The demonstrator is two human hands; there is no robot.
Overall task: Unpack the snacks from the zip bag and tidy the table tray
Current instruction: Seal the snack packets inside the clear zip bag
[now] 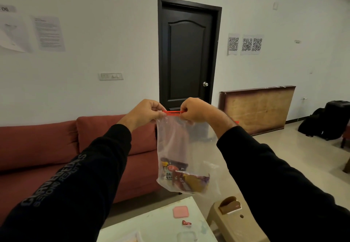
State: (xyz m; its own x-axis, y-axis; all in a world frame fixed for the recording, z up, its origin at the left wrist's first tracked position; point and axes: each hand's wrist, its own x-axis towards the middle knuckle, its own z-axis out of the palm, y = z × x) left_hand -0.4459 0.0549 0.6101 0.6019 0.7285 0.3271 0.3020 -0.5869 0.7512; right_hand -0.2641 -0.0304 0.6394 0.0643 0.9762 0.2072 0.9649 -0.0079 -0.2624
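Head view: one clear zip bag (pixel 181 147) hangs in the air at the centre of the frame, held up by two hands at its red zip strip (pixel 173 112). The left hand (pixel 145 112) pinches the strip's end at 9 o'clock, fingers curled on it; the right hand (pixel 195 110) pinches the end at 3 o'clock in the same way, and the strip between them appears closed, though this is hard to tell. The snacks (pixel 181 175) lie bunched at the bag's bottom, at 6 o'clock from the hands: at least three packets show through the plastic, and the exact count is unclear where they overlap. Judged progress: early, with the bag not yet opened and no packet removed; opening, unpacking and tidying all remain. Below the bag, at 6 o'clock, the white bench (pixel 161 221) carries one pink square pad (pixel 180 211), one small red scrap (pixel 186 223) and one clear object at the bottom edge, too cropped to name. One plastic stool (pixel 236 226) stands just beside the bench at 3 o'clock
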